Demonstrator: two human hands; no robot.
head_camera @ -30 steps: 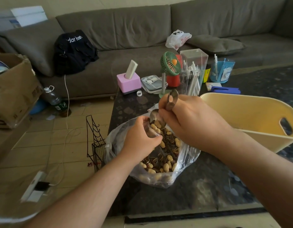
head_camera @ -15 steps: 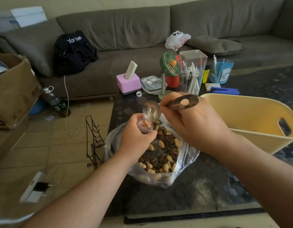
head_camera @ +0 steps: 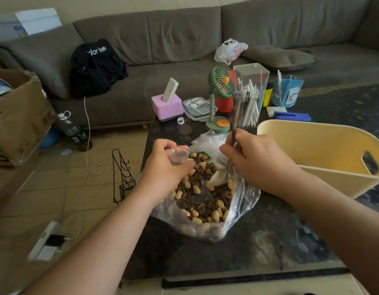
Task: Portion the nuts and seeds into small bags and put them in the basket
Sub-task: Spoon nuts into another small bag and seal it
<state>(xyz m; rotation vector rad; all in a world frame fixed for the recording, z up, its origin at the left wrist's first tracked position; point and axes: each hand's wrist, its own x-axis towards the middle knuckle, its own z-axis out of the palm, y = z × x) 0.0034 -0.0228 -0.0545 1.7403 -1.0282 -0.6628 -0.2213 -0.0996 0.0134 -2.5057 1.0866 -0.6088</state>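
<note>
A large clear plastic bag [head_camera: 241, 201] of peanuts and striped sunflower seeds [head_camera: 205, 188] lies open on the dark table. My left hand [head_camera: 167, 167] grips a small clear bag [head_camera: 179, 155] with a red strip at its mouth, held over the left side of the big bag. My right hand [head_camera: 254, 158] grips a metal spoon [head_camera: 219, 177] upright, its handle sticking up past my fingers and its bowl dipped into the nuts. The pale yellow basket [head_camera: 301, 133] stands just right of my right hand.
Behind the big bag stand a green desk fan [head_camera: 220, 86], a clear box of pens [head_camera: 248, 99], a pink holder [head_camera: 167, 107], a flat clear case and a blue cup. A wire rack [head_camera: 122, 177] stands off the table's left edge. A grey sofa runs behind.
My right hand swung the spoon from level at the small bag's mouth to upright, bowl down in the nuts. My left hand shifted left with the small bag.
</note>
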